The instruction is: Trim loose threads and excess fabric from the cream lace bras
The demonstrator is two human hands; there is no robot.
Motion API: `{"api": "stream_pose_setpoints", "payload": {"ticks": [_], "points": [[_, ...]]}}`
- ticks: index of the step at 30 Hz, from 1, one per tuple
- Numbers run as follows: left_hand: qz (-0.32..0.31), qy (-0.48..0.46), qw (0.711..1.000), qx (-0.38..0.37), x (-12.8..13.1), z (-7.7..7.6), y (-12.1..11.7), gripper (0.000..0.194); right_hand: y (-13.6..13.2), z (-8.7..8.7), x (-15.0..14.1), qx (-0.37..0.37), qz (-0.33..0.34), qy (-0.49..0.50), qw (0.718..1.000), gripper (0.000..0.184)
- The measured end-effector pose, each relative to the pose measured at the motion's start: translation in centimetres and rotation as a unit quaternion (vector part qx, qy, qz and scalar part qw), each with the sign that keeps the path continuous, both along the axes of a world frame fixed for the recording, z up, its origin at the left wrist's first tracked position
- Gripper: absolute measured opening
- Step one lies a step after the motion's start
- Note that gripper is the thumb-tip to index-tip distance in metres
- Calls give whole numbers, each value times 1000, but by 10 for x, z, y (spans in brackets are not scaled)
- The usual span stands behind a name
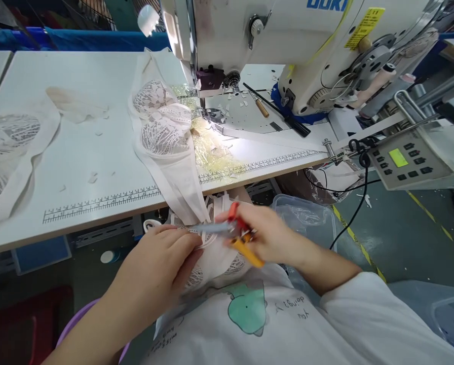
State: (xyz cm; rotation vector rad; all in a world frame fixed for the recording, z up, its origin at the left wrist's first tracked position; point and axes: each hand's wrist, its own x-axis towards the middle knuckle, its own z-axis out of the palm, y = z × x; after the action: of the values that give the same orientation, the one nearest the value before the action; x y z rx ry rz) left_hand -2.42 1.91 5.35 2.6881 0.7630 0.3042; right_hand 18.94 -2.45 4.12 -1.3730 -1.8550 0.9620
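R hand [268, 230] gripping scissors [221, 229], L hand [166, 256] pinching white lace garment [220, 267], all nearside of & below sewing machine [227, 33]. Prob. trimming step, blades close by L hand; next move likely needs garment taut, fingers clear.

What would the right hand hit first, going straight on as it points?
The right hand holds scissors pointing at the left hand, so they'd probably meet that first, or the white garment it holds; depth is unclear.
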Motion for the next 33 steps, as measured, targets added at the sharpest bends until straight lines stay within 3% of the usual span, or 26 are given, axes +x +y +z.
{"api": "stream_pose_setpoints", "payload": {"ticks": [3,10,12,16,19,21,25,29,33], "points": [[-21,17,1000,-14,-1,-1,0,20,2,-6,-18,-60,59,40,996,20],[-50,46,996,60,-50,-7,18,26,1,-19,-3,-77,6,38,996,23],[-10,21,999,28,-66,-10,23,27,1,-20,1,-81,0,35,996,20],[129,-13,987,-92,-79,-13,24,24,-1,-18,4,-106,7,42,993,22],[193,-73,954,-216,-67,-7,22,19,-5,-14,6,-129,29,46,990,29],[175,-126,936,-278,-54,-1,22,13,-9,-14,9,-146,45,41,987,31],[170,-188,912,-321,-31,3,21,11,-15,-17,17,-169,65,9,984,27],[211,-244,893,-315,-12,-5,10,13,-14,-11,24,-161,78,-23,984,30],[172,-294,918,-205,9,-14,-3,48,-3,4,19,-107,31,44,993,25]]}}
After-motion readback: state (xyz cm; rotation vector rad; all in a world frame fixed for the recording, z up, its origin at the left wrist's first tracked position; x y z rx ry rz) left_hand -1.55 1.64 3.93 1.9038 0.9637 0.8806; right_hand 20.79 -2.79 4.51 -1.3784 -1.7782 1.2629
